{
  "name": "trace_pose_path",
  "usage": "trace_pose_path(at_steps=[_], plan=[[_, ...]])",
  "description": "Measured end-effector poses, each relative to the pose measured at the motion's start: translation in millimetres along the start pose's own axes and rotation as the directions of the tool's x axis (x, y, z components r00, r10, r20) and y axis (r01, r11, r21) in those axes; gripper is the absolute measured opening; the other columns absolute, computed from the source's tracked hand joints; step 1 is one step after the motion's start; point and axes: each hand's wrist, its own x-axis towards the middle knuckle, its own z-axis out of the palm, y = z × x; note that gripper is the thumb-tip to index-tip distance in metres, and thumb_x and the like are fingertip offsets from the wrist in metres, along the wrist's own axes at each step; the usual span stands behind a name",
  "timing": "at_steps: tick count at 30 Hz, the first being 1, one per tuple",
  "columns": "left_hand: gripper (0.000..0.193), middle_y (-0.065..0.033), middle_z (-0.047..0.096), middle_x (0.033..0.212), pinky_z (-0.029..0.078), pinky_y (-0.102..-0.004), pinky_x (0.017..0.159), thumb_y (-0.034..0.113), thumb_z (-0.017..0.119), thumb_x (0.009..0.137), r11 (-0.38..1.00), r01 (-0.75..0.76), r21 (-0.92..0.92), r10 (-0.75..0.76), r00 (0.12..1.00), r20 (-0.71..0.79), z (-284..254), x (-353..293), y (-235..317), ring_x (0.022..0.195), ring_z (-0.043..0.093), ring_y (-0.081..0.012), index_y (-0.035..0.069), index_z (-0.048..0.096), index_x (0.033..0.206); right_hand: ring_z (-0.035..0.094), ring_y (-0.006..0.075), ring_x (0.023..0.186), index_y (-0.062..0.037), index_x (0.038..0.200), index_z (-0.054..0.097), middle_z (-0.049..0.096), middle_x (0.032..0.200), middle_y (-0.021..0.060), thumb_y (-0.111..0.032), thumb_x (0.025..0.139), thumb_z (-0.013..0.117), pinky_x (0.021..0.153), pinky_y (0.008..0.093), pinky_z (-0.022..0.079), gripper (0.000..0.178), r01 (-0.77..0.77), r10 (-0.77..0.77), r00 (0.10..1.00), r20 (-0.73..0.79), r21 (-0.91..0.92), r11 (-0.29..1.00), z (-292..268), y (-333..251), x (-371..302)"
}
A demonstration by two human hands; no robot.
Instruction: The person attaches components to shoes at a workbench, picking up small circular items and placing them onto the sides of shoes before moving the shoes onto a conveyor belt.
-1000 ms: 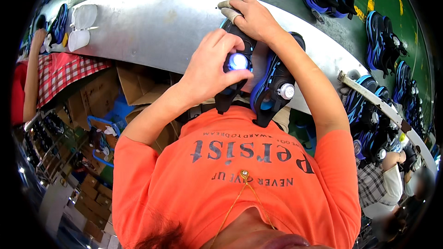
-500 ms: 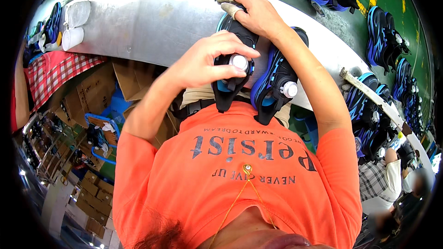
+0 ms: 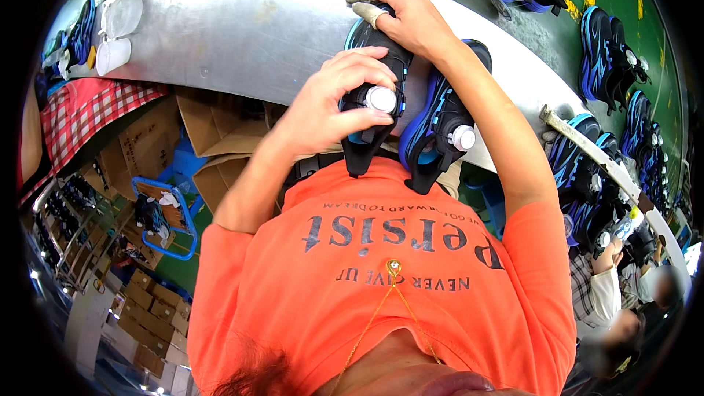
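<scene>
A black and blue sneaker points away from me at the near edge of the metal table. My left hand curls over it, thumb and fingers around a white round knob in its opening. At the toe end is my right hand, gripping the shoe, with pale finger covers on two fingers; the toe's far side is hidden under it. A second matching sneaker lies just right of the first, under my right forearm, with its own white knob and no hand on it.
The metal table curves across the front. White plastic cups stand at its left end. More sneakers line the right, past a metal rail. Cardboard boxes and a blue-framed stool are lower left. Other people are at lower right.
My left hand's fingers have drawn in and curl more closely around the knob. My right hand stays at the toe. Both shoes lie almost where they were.
</scene>
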Motion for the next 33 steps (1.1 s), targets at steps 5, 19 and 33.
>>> trace_pose_path(at_steps=[5,19,33], plan=[[0.03,-0.0065,0.064,0.113,0.032,-0.0438,0.108,0.015,0.073,0.075,0.994,-0.049,-0.101,0.089,0.898,0.431,-28,29,-9,0.132,0.041,-0.0312,0.007,0.065,0.103,0.057,0.0334,0.093,-0.009,0.109,0.067,0.058,0.095,0.0155,-0.022,0.078,0.062,0.083,0.0408,0.048,0.034,-0.034,0.035,0.999,-0.003,0.055,0.998,0,-5,0],[0.028,-0.0079,0.067,0.108,0.037,-0.0412,0.103,0.012,0.073,0.073,0.999,0.014,-0.049,-0.015,1.0,-0.025,5,-6,0,0.126,0.051,-0.0305,0.005,0.064,0.098,0.058,0.0327,0.092,-0.0088,0.107,0.067,0.059,0.095,0.0151,-0.019,0.076,0.062,0.083,0.0401,0.048,0.034,-0.005,0.006,0.999,-0.032,0.028,1.0,3,-1,0],[0.015,-0.001,0.067,0.104,0.025,-0.0432,0.105,0.016,0.07,0.079,0.994,-0.029,-0.101,0.053,0.967,0.249,-9,8,-5,0.133,0.043,-0.0289,0.011,0.061,0.089,0.058,0.0326,0.087,-0.0072,0.107,0.067,0.058,0.093,0.0152,-0.02,0.082,0.064,0.078,0.0382,0.048,0.028,0.052,-0.051,0.998,-0.023,0.011,0.999,6,0,2]])
